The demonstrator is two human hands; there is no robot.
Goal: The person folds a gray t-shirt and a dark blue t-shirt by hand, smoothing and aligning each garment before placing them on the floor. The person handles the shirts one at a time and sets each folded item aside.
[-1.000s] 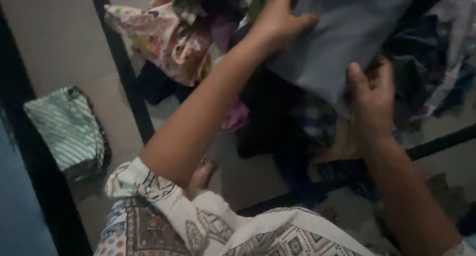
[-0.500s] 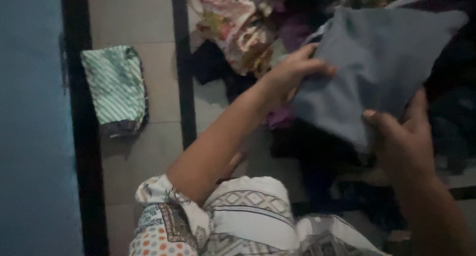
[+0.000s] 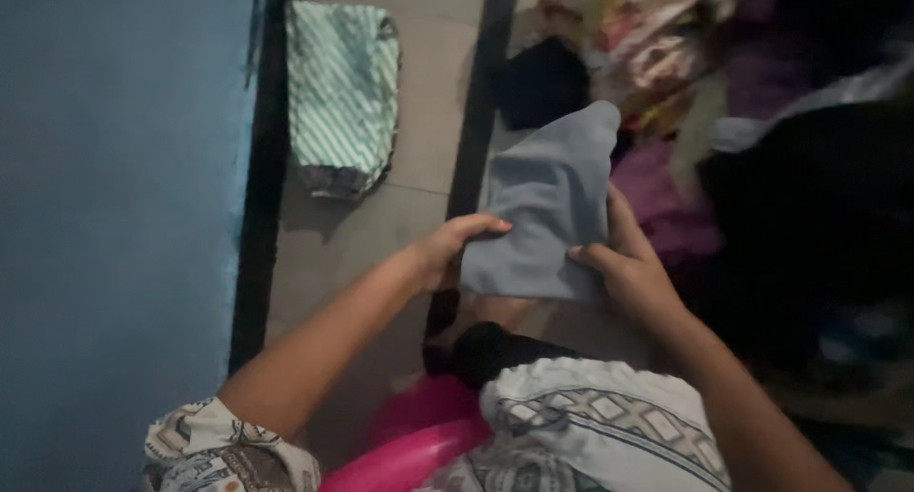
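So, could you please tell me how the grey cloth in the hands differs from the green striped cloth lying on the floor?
The grey cloth is plain; the green striped cloth carries white diagonal stripes. The grey one is held up by the left hand and the right hand; the striped one lies flat on the tiled floor, untouched. Both look folded.

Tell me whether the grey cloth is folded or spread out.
Folded: the grey cloth forms a compact doubled shape, gripped by the left hand and right hand.

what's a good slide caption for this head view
Both hands, left hand and right hand, hold a grey cloth beside a striped folded cloth.
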